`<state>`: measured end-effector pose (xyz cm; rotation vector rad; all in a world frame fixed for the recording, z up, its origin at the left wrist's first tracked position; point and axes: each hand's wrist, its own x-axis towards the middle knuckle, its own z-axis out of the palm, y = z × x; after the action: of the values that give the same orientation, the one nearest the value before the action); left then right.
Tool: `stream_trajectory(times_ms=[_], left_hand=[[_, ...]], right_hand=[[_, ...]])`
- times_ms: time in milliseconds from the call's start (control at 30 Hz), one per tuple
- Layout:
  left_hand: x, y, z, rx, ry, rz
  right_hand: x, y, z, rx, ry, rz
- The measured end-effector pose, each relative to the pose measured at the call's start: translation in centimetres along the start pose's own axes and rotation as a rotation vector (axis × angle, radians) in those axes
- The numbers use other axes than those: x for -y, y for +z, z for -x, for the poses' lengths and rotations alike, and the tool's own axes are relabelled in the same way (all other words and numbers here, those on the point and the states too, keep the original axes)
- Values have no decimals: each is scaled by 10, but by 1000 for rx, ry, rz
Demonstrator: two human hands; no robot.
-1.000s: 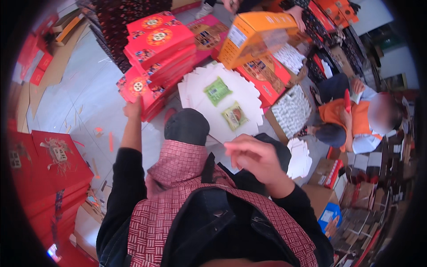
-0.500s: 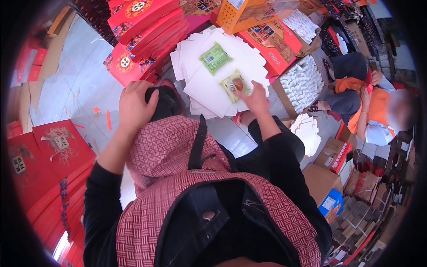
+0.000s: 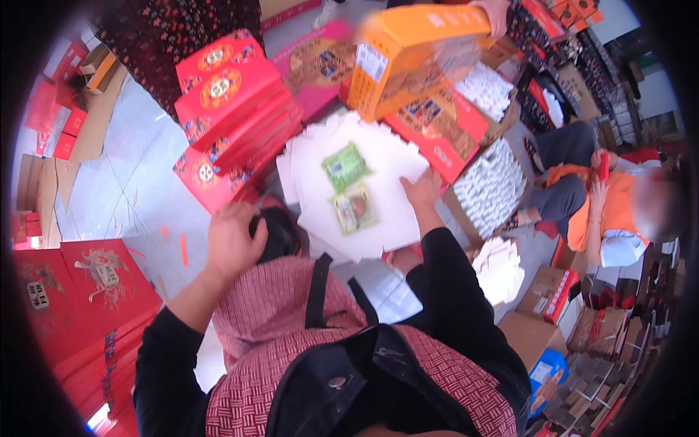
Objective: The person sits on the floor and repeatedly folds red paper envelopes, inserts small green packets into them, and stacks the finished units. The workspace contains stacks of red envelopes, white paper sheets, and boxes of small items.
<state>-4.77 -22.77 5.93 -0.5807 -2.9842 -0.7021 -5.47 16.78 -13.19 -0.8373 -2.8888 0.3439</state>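
A fanned stack of white cards [image 3: 393, 156] lies in front of me. On it sit a green wrapped packet [image 3: 346, 166] and, nearer me, a pale yellow-green packet [image 3: 354, 211] with a round brown item showing through its clear wrapper. My right hand [image 3: 424, 192] grips the stack's right edge, thumb on top; the fingers are partly hidden. At the left, my left hand [image 3: 234, 239] rests on my dark-clad knee [image 3: 277, 234], holding nothing, its fingers draped loosely over it.
Red gift boxes [image 3: 237, 109] are piled at the far left, more red boxes [image 3: 95, 291] nearer. Another person's hand [image 3: 495, 14] holds an orange box [image 3: 408, 51]. A carton of white packets [image 3: 489, 186] stands right, beside a seated person in an orange vest [image 3: 615, 207].
My right hand has left the yellow-green packet for the right edge of the cards. That packet now lies farther left on the stack. The view has shifted; my left hand stays on the knee.
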Motion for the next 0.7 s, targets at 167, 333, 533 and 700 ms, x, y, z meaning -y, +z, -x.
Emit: stream_trajectory(times_ms=[167, 333, 533, 700], left_hand=[[1, -5, -3, 24, -40, 20], [1, -5, -4, -14, -4, 57], [6, 1, 6, -77, -4, 92], [4, 2, 10, -103, 17, 127]], right_hand=[[-9, 13, -20, 290, 351, 20], [-38, 21, -23, 86, 461, -240], [-22, -18, -4, 352, 625, -957], [1, -84, 5, 88, -60, -560]])
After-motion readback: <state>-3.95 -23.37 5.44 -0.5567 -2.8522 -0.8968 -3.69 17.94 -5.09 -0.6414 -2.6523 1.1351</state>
